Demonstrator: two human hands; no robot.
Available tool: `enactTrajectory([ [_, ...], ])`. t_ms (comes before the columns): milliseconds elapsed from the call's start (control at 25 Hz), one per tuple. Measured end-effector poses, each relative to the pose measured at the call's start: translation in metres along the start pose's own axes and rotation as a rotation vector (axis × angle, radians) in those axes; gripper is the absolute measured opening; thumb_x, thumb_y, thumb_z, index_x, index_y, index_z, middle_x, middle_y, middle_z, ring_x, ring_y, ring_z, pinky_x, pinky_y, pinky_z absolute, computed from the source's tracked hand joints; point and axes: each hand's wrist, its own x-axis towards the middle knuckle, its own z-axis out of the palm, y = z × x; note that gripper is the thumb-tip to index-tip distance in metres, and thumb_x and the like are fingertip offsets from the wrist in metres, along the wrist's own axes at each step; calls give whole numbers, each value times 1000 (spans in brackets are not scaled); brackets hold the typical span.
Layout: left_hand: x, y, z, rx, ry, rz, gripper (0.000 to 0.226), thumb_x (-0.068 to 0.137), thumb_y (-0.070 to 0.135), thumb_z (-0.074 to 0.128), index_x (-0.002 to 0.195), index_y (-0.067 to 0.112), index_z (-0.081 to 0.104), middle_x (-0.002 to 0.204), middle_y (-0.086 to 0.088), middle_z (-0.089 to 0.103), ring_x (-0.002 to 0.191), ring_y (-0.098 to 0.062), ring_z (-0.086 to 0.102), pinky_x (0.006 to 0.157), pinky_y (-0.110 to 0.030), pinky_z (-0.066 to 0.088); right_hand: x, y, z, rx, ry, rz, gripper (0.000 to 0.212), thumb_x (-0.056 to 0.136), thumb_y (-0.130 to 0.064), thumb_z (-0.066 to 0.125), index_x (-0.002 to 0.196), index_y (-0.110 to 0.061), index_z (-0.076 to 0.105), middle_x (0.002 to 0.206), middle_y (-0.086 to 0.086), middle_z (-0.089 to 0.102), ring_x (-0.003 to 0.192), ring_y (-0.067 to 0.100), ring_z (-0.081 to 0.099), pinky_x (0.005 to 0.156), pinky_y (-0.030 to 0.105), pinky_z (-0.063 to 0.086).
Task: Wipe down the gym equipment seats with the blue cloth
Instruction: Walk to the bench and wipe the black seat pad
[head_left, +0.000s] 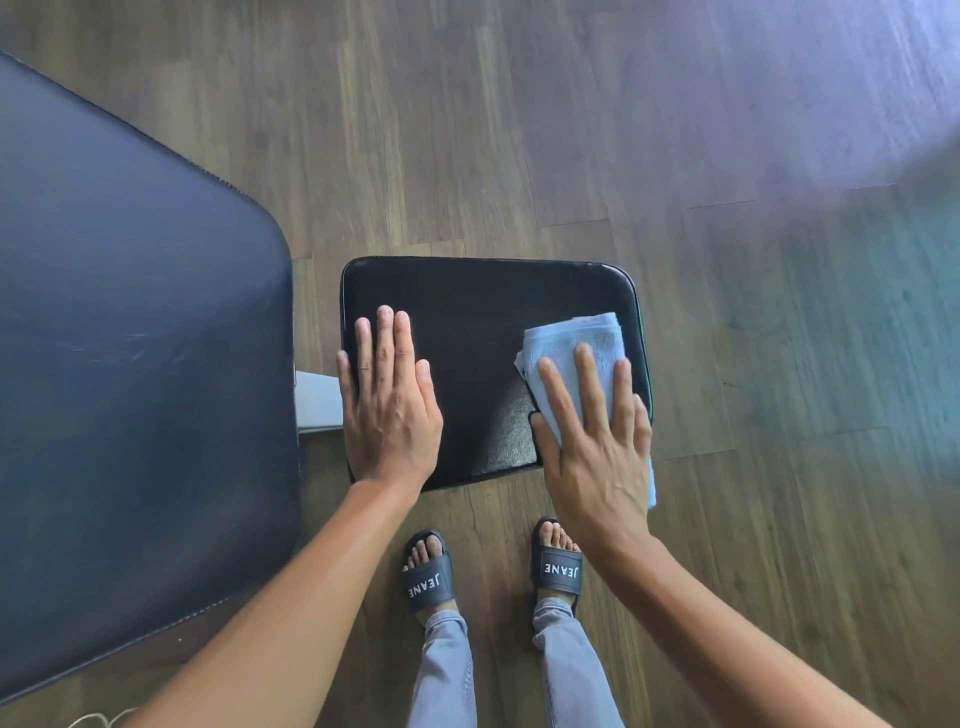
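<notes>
Directly below me sits the small black seat (467, 322) — square, padded, glossy. My left hand (389, 410) lies flat on its left part, palm down, fingers straight and close together, grasping nothing. My right hand (597, 441) presses the folded blue cloth (576, 338) onto the seat's right side. Its fingers are spread and straight over the fabric and the thumb is out to the left of it, so the hand is released, not clenched. The cloth sits by the seat's right edge, and a bit of it hangs past the near right corner under my wrist.

Left of the seat is a larger dark blue pad (130, 338), with a grey metal bar (317, 400) showing in the gap between them, just beside my left hand. Wood-plank floor (571, 130) all round. My feet are in black sandals (428, 577) lettered JEANE — light jeans above.
</notes>
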Motion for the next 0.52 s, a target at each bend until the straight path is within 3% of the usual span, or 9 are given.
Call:
enactTrajectory([
  [360,1,-3,2,-2,13,14,51,104,32,20,153,15,22,160,-4,20,149,-23,12,121,-45,11,57,-6,-11,98,2,4,64,99,-53,32,153,-31,9,163,1,1,149,31,-1,120,47,10],
  [520,1,-4,0,-16,-10,18,52,104,32,20,153,15,22,160,-4,19,149,-23,11,122,-45,11,50,-10,-11,6,24,115,61,97,-57,34,151,-40,13,162,9,4,141,41,19,106,50,25],
])
